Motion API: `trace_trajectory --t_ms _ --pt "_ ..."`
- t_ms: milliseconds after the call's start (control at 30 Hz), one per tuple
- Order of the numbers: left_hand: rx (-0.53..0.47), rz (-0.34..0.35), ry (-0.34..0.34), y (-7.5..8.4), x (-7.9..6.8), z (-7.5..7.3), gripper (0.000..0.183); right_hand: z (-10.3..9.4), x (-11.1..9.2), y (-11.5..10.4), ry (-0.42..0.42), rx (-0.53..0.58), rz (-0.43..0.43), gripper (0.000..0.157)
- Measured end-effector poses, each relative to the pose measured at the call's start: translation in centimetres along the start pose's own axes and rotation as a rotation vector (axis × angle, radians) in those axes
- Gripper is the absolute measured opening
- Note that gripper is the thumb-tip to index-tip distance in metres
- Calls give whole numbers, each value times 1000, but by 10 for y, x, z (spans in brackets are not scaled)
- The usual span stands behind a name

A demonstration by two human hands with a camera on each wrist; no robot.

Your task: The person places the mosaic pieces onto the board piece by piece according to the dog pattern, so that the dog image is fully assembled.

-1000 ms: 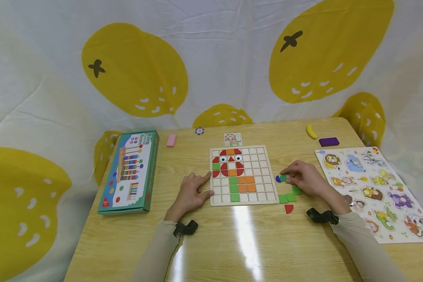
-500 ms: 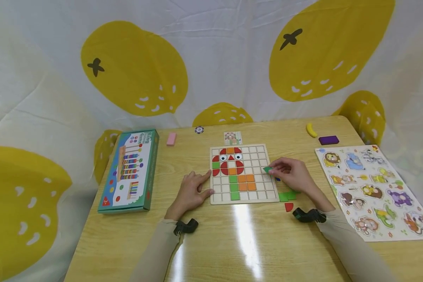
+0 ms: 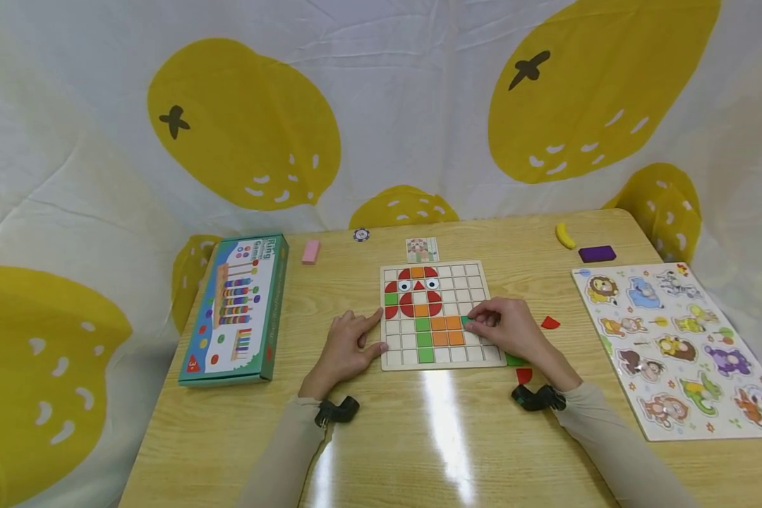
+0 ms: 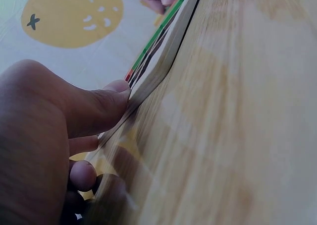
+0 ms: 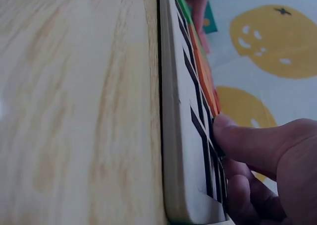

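Note:
A wooden grid board (image 3: 413, 366) lies on the table, with red, green and orange tiles and two eye tiles set in it. My left hand (image 3: 345, 343) touches its left edge with index finger and thumb; in the left wrist view the thumb (image 4: 101, 108) presses the board's side. Between thumb and fingertips my right hand (image 3: 511, 326) pinches a small green tile (image 3: 466, 320), right beside the orange tiles (image 3: 440, 323). The fingers hide most of that tile. In the right wrist view the right thumb (image 5: 252, 143) is low over the board.
Loose red quarter-round tiles (image 3: 549, 322) and partly hidden green tiles (image 3: 515, 360) lie right of the board. A pattern card (image 3: 422, 250) is behind it. At left stands a game box (image 3: 235, 310); at right lies an animal puzzle (image 3: 679, 346), near a purple block (image 3: 597, 254) and yellow banana (image 3: 565, 236).
My right hand has picked up the green tile from the table and carried it left onto the board. A red tile behind that hand has come into view. The left hand stays put.

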State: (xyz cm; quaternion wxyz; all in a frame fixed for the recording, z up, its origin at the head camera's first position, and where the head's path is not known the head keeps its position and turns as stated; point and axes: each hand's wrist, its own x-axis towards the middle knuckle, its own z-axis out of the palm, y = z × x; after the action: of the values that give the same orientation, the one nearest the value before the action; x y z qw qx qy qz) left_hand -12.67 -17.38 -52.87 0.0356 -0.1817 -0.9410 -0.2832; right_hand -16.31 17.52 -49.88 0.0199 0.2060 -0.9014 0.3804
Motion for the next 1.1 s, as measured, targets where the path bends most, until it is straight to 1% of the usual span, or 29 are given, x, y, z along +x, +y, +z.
trace_trajectory --t_ms 100,200,267,333,433,533,633,733,867,967,1100 --pt "1 1 4 0 0 0 69 1 1 1 -9 -3 -19 12" --pt "-1 19 23 0 0 0 69 0 2 2 -11 -13 -48 13" --pt "-5 35 36 0 1 0 69 -4 1 4 -3 -6 -57 15" --pt "-8 49 43 1 1 1 69 -14 -2 7 16 -1 -53 17" --pt "-9 50 42 2 1 1 69 -35 -13 13 43 -17 -29 18" --pt "-6 41 36 2 0 0 69 -56 -31 23 14 -89 -21 21" --pt "0 31 31 1 0 -1 69 -66 -49 33 -36 -148 -48 25" --pt "2 29 32 1 0 -2 69 -63 -61 37 -66 -138 -87 27" --pt "-6 33 41 0 -1 -3 68 -51 -65 34 -92 -108 -108 24" --pt "-9 32 37 0 -1 -2 69 -47 -64 30 -98 -112 -77 22" --pt "-10 32 29 0 -1 0 69 -49 -59 29 -83 -105 -20 19"
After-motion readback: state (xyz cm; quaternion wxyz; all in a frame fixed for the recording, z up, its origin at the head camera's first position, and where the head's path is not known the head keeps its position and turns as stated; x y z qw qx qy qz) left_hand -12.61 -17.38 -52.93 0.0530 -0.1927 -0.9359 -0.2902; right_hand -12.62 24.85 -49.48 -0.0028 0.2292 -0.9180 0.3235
